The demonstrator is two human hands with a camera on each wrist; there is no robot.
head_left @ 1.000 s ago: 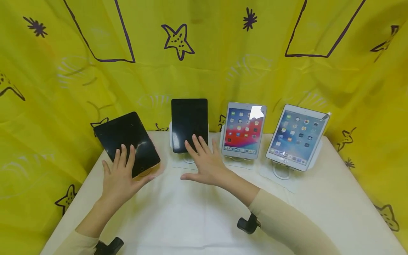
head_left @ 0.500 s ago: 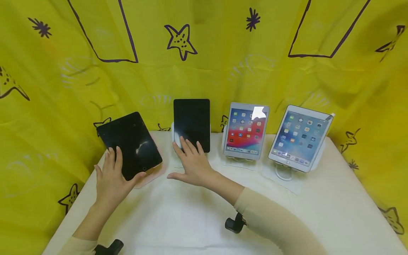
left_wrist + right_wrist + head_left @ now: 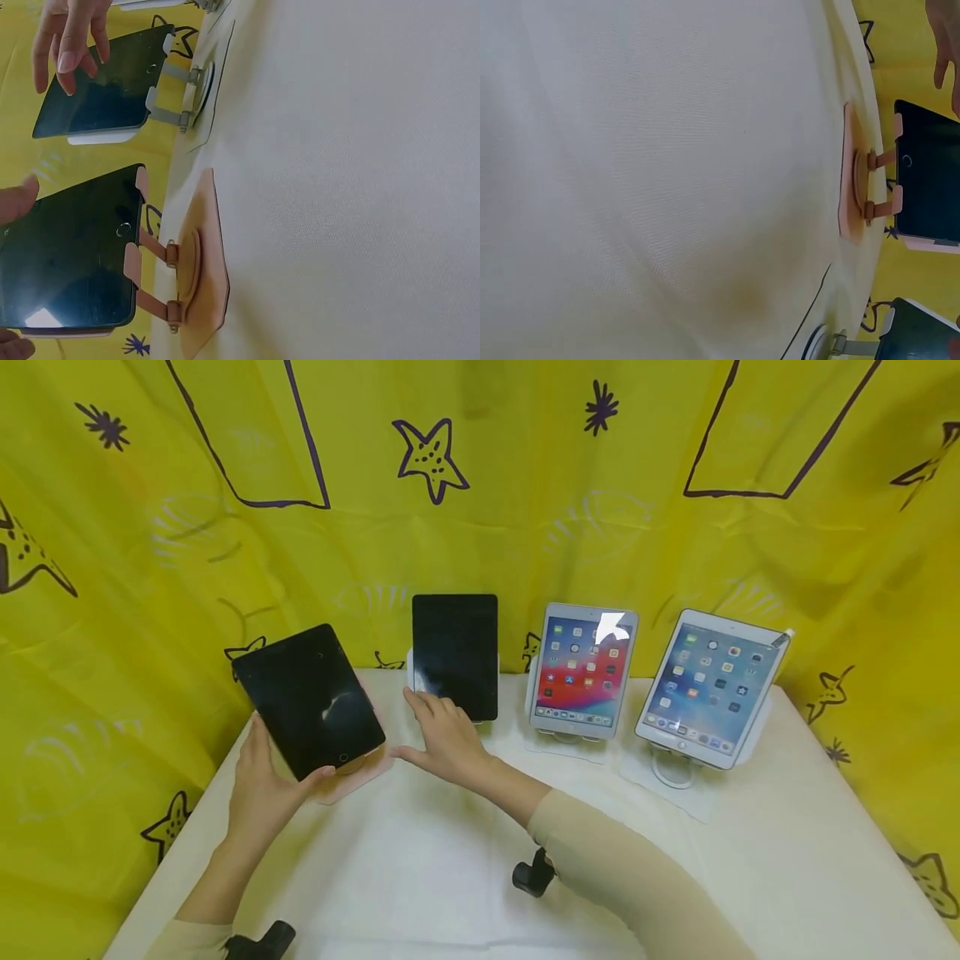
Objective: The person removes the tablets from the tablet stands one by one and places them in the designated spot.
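Observation:
In the head view, a black-framed tablet (image 3: 311, 693) with a dark screen leans tilted on a pink stand (image 3: 201, 277) at the left. My left hand (image 3: 258, 797) is at its lower left side, fingers along the left edge and thumb near the bottom edge; whether it touches is unclear. A second dark tablet (image 3: 455, 643) stands upright on a grey-white stand (image 3: 201, 97). My right hand (image 3: 450, 743) is in front of its lower left part, fingers loosely bent and thumb stretched left. The left wrist view shows those fingers holding nothing.
Farther right, a white tablet (image 3: 581, 668) and another white tablet (image 3: 708, 685) stand with lit home screens. A white cloth-covered table (image 3: 435, 860) lies below. Behind hangs a yellow curtain (image 3: 510, 468) with drawn stars.
My right hand has moved left across the second tablet, its fingers bending more. My left hand has slid off the left tablet's screen to its left edge. The head view has shifted slightly.

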